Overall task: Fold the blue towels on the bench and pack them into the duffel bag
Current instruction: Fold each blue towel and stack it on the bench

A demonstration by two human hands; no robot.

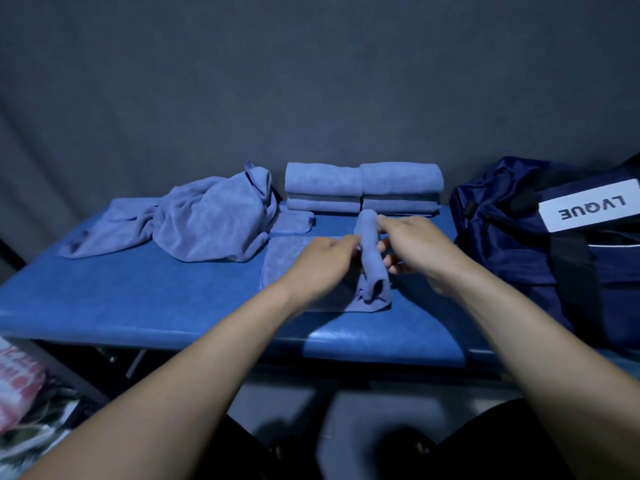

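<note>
Grey backdrop (pixel 311 81), clutter lower left.
Hung creased behind; pink printed bag (pixel 17 382) lay on floor.

My left hand (pixel 320 258) and my right hand (pixel 415 244) were both bare, with no glove, no ring and no watch on them. My two forearms were uncovered along all the length that showed, and no sleeve reached into the view. Near the bottom edge I wore dark clothing (pixel 485 441) on the legs, but its detail was too dim to tell.
</note>
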